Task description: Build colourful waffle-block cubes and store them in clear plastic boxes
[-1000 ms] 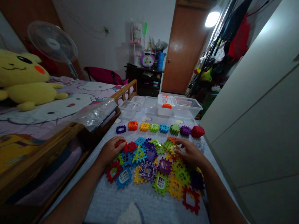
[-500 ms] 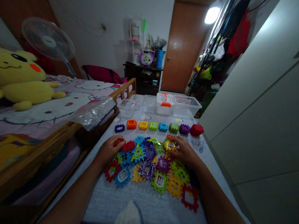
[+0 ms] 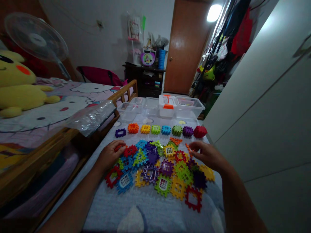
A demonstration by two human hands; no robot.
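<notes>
On the left edge of a spread of interlocking plastic building tiles, my left hand (image 3: 111,154) has its fingers curled on a red-orange tile (image 3: 120,147). My right hand (image 3: 208,154) is at the right side of the spread, pinching an orange tile (image 3: 188,149) seen nearly edge-on. Between the hands lie loose tiles: a yellow window tile (image 3: 169,150), a green triangle tile (image 3: 140,158), a purple frame tile (image 3: 166,167) and several others, overlapping. Nearest me are a green window tile (image 3: 162,184) and a red frame tile (image 3: 193,198).
Behind the spread runs a row of colour-sorted tile stacks, from a dark purple frame (image 3: 120,133) to a red stack (image 3: 200,131). Clear plastic boxes (image 3: 189,111) and a lidded box (image 3: 167,110) stand farther back. A wooden bed rail (image 3: 80,137) borders the left, a pale cabinet (image 3: 257,129) the right.
My right hand has moved right, off the yellow window tile, and now holds an orange tile. My left hand stays on the red-orange tile. The view has shifted slightly right.
</notes>
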